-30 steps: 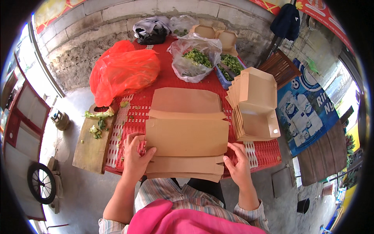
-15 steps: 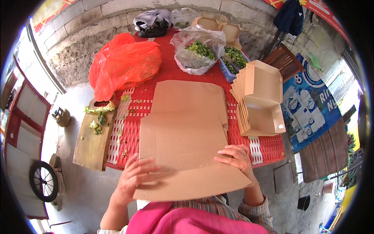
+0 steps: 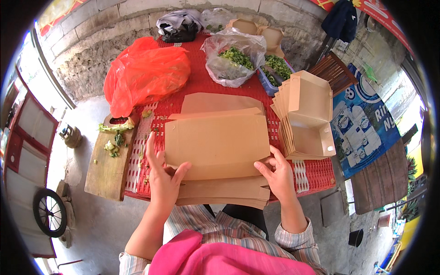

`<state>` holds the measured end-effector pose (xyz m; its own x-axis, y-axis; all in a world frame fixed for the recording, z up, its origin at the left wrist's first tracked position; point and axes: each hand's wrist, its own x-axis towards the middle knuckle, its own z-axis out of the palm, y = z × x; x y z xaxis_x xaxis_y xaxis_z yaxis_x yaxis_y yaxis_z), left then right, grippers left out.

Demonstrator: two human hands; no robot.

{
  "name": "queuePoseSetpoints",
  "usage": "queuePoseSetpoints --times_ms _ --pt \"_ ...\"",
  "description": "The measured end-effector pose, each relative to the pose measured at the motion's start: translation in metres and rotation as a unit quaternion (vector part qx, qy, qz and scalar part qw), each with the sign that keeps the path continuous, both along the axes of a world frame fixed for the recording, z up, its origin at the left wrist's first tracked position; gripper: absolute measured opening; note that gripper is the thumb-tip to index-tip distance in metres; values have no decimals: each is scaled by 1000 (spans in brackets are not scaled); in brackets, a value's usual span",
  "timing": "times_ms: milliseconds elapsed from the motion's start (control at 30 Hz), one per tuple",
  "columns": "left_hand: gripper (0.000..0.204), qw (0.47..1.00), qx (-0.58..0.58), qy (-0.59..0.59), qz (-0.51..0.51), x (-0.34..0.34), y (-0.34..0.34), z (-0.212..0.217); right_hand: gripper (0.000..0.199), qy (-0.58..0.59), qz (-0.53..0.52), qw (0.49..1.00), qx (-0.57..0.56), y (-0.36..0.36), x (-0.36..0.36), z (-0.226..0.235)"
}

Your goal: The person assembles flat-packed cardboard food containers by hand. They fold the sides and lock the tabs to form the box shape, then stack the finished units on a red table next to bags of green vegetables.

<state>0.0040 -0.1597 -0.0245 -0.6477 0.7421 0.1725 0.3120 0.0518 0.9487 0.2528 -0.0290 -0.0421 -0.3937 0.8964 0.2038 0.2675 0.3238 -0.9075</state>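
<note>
A brown cardboard box blank (image 3: 217, 146) is partly folded, its broad panel raised and facing me, above a stack of flat box blanks (image 3: 222, 191). At its lower left corner is my left hand (image 3: 165, 178), the thumb over the front, the index finger stretched up beside the edge and other fingers curled at the side. My right hand (image 3: 278, 176) grips the right edge, thumb in front and fingers behind. More of the stack (image 3: 220, 101) shows beyond the raised panel. Nested open cardboard boxes (image 3: 309, 114) stand to the right.
The red and white woven table (image 3: 316, 176) carries a red plastic bag (image 3: 146, 75), a clear bag of chopped greens (image 3: 236, 57) and a blue tub of greens (image 3: 270, 80). On the left lies a wooden cutting board (image 3: 107, 169) with vegetable scraps. A dark bag (image 3: 178, 27) sits at the back.
The front flap of the box blank has been folded up and away from me. My hands have moved from on top of the sheet to its two side edges, uncovering the stack's near edge.
</note>
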Motion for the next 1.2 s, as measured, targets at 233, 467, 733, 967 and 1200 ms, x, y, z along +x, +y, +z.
queuePoseSetpoints --times_ms 233,467,733,967,1200 --pt "76 880 -108 459 57 -3 30 -8 74 -90 -93 990 59 -7 -16 5" --pt "36 843 -60 465 -266 5 3 8 49 -270 30 906 324 -9 -20 18" --pt "58 847 -100 457 -250 37 -15 -1 43 -273 161 875 365 -56 -43 11" --pt "54 853 -123 445 -243 21 -22 4 36 -260 118 897 336 -49 -24 9" --pt "39 869 -128 437 -194 9 -40 9 30 -264 68 901 337 -40 10 11"
